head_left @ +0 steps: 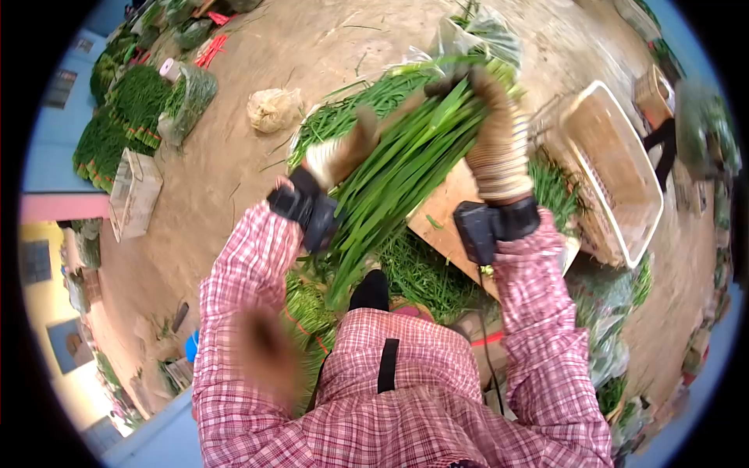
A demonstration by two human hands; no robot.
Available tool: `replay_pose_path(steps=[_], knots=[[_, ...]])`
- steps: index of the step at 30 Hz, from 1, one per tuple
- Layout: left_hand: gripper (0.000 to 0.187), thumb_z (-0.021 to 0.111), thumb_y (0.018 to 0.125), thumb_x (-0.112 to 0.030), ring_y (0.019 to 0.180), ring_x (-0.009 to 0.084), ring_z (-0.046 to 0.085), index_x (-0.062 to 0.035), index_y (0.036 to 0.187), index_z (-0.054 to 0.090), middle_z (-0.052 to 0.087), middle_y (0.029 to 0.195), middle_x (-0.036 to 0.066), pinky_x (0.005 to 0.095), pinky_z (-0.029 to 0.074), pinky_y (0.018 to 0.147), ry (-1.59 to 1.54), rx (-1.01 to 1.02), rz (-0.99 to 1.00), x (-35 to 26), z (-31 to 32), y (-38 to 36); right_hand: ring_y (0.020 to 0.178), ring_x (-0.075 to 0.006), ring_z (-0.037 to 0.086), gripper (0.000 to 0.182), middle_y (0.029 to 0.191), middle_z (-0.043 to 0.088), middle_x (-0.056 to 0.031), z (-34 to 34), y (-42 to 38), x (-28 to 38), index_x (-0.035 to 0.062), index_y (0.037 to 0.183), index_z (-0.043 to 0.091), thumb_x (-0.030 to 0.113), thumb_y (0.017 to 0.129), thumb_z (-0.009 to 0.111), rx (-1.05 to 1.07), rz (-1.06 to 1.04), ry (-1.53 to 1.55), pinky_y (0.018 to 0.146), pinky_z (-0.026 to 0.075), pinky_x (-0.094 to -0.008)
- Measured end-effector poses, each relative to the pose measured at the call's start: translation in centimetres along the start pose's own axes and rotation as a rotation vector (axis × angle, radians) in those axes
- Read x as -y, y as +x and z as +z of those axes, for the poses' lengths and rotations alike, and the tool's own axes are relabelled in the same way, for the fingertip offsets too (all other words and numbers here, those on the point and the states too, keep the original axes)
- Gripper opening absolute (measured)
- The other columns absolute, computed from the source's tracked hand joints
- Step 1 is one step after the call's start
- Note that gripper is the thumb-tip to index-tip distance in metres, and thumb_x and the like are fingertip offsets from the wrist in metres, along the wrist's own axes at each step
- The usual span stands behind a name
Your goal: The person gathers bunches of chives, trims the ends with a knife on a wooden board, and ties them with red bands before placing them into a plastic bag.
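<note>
A large bunch of long flat green leaves, which look like garlic chives (413, 164), is held up in front of me between my two gloved hands. My right hand (490, 97) is closed round its far upper end. On the other side, my left hand (351, 148) grips the bunch, its thumb showing and its other fingers mostly hidden behind the leaves. The leaves' lower end hangs toward my lap. Beneath the bunch lie more loose chives (351, 105) and a wooden board (452, 203).
A white-rimmed plastic crate (620, 187) stands at right, beside a clear plastic bag (499, 35) of greens farther ahead. A pale crumpled bundle (275, 109) lies on the floor at left. Stacked green bunches (140, 97) and a white crate (134, 191) are at far left.
</note>
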State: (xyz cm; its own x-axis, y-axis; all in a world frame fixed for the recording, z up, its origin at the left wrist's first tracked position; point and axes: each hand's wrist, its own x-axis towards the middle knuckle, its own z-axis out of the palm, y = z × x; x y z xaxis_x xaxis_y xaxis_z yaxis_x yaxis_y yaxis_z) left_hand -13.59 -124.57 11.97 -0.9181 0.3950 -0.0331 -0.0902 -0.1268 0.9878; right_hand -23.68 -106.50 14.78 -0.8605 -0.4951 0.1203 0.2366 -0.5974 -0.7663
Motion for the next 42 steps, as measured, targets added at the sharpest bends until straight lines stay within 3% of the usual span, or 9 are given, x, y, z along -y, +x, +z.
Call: replay_pose_path(steps=[2, 7, 16, 21, 29, 32, 37, 39, 42], knots=[[0.085, 0.056, 0.087, -0.048, 0.133, 0.0309, 0.036, -0.0141, 0.152, 0.012, 0.027, 0.152, 0.012, 0.0483, 0.041, 0.102, -0.791, -0.017, -0.082, 1.1, 5.6, -4.2, 0.063, -0.022, 0.065, 0.023, 0.075, 0.067, -0.014, -1.0, -3.8, -2.4, -0.0022, 0.088, 0.061, 0.02, 0.091, 0.055, -0.304, 0.06, 0.09, 0.058, 0.056, -0.033], [0.07, 0.066, 0.075, -0.019, 0.094, 0.0243, 0.065, 0.0003, 0.137, 0.04, 0.061, 0.118, 0.02, 0.0336, 0.053, 0.08, -0.607, -0.165, -0.785, 0.3, 11.9, -11.7, 0.059, -0.0229, 0.062, 0.02, 0.073, 0.066, -0.0146, -3.3, -11.3, -9.8, -0.0025, 0.087, 0.061, 0.017, 0.089, 0.056, -0.673, 0.365, 0.39, 0.058, 0.053, -0.0326], [0.071, 0.069, 0.074, 0.003, 0.093, 0.0136, 0.061, -0.0024, 0.138, 0.039, 0.063, 0.113, 0.008, 0.0266, 0.05, 0.078, -0.232, -0.503, -0.97, 2.5, 13.7, -19.8, 0.115, -0.0314, 0.053, 0.072, 0.129, 0.051, -0.0153, -10.7, -19.1, -14.5, 0.0012, 0.136, 0.042, 0.031, 0.077, 0.072, -0.309, 0.436, -0.434, 0.098, 0.042, -0.0407], [0.076, 0.071, 0.071, 0.002, 0.097, 0.0119, 0.055, 0.0004, 0.14, 0.037, 0.062, 0.111, 0.006, 0.0276, 0.048, 0.086, -0.04, -0.49, -0.976, 3.4, 14.1, -21.0, 0.104, -0.034, 0.06, 0.066, 0.116, 0.062, -0.0191, -6.6, -17.6, -12.7, 0.0046, 0.128, 0.053, 0.026, 0.07, 0.078, -0.003, 0.444, -1.158, 0.091, 0.048, -0.0402], [0.082, 0.067, 0.069, 0.002, 0.092, 0.0099, 0.055, -0.0022, 0.144, 0.034, 0.064, 0.111, 0.008, 0.0247, 0.046, 0.086, 0.181, -0.471, -0.925, 4.2, 14.7, -22.8, 0.059, -0.0162, 0.061, 0.011, 0.071, 0.067, -0.0119, -10.1, -17.3, -12.7, -0.0023, 0.086, 0.067, 0.007, 0.081, 0.063, -0.527, 0.343, -0.593, 0.057, 0.05, -0.0274], [0.079, 0.065, 0.071, -0.001, 0.091, 0.0153, 0.063, -0.0063, 0.143, 0.036, 0.067, 0.107, 0.015, 0.0275, 0.049, 0.084, 0.451, -0.501, -0.834, 6.1, 14.8, -23.7, 0.049, -0.0119, 0.059, 0.022, 0.076, 0.068, -0.0109, -5.3, -18.7, -9.6, -0.0036, 0.094, 0.066, 0.013, 0.08, 0.066, -0.153, 0.809, -0.57, 0.049, 0.049, -0.027], [0.076, 0.064, 0.072, -0.003, 0.098, 0.0353, 0.062, -0.0154, 0.142, 0.039, 0.062, 0.107, 0.022, 0.0351, 0.051, 0.082, 0.801, -0.385, -0.858, 7.1, 14.6, -23.7, 0.079, -0.0342, 0.066, 0.038, 0.085, 0.068, -0.0212, -4.4, -19.6, -14.0, 0.0006, 0.099, 0.066, 0.028, 0.073, 0.07, 0.021, 0.698, -1.211, 0.073, 0.052, -0.0412], [0.078, 0.056, 0.073, 0.009, 0.114, 0.009, 0.053, -0.0075, 0.146, 0.033, 0.057, 0.131, 0.015, 0.0248, 0.044, 0.094, 0.683, -0.364, -0.92, 7.2, 14.0, -24.9, 0.086, -0.0369, 0.065, 0.03, 0.091, 0.066, -0.0242, -7.1, -19.3, -15.3, 0.0073, 0.098, 0.067, 0.026, 0.075, 0.067, -0.108, 0.603, -1.396, 0.078, 0.051, -0.0426], [0.077, 0.058, 0.074, 0.007, 0.11, 0.0084, 0.055, -0.0091, 0.145, 0.035, 0.06, 0.126, 0.016, 0.0268, 0.047, 0.091, 0.719, -0.34, -0.989, 4.4, 14.2, -24.1, 0.086, -0.035, 0.066, 0.036, 0.089, 0.068, -0.0219, -10.9, -19.0, -15.4, 0.004, 0.101, 0.067, 0.028, 0.074, 0.07, -0.211, 0.653, -1.152, 0.079, 0.051, -0.0421]])
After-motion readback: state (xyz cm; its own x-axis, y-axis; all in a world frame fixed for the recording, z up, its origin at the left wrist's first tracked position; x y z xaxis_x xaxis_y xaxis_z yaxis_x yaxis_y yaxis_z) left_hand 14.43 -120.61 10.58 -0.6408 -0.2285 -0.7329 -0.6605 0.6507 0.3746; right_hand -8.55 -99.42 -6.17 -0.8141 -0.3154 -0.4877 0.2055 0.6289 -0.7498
